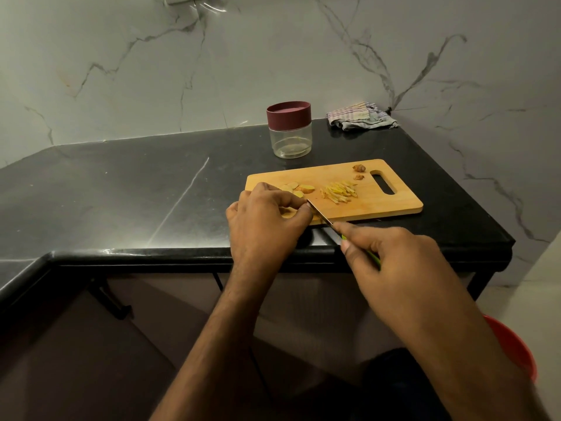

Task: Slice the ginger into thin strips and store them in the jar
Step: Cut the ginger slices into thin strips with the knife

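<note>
Black stone desk [121,189] against a marble-veined wall, seen from above and in front. The left hand [267,220] rests at the near left corner of the wooden cutting board [379,202], fingers curled and pinching a ginger slice [288,212] against the board; the piece is largely hidden beneath the fingers. Just beyond the fingertips lie several ginger slices [296,188], flat on the board and touching one another. The knife [321,215] runs diagonally from the left fingertips toward the near edge of the board, its blade beside the pinched piece. Behind the board, standing upright on the desk and apart from it, is the clear jar [290,139] with its maroon lid [289,112] in place; whether it holds anything cannot be told. At mid-board lies a loose heap of ginger strips [338,192]. The right hand [391,256] grips the green knife handle, index finger extended along the blade's spine. Two small brown ginger ends [359,169] lie near the board's handle slot. A folded striped cloth [361,115] sits in the far right corner of the desk. A red bucket [513,344] shows on the floor at lower right.
</note>
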